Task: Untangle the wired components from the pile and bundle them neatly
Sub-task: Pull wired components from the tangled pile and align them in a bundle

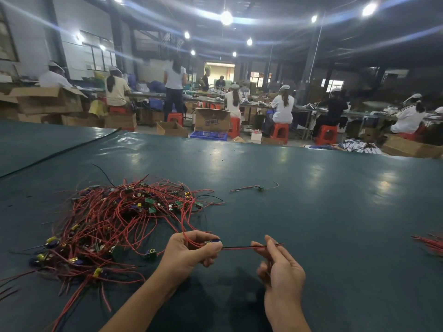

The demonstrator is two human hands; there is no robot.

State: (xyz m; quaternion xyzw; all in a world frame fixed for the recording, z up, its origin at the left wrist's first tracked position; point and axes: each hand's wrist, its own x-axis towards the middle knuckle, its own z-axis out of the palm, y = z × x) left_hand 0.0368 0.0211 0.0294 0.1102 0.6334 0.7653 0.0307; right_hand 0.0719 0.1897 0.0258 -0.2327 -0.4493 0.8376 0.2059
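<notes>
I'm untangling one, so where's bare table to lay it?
Bare green table lies between the right hand and the red wires at the right edge, and ahead toward the lone wired component. The tangled pile crowds the left.

Left hand (191,251) and right hand (281,269) both pinching.
</notes>
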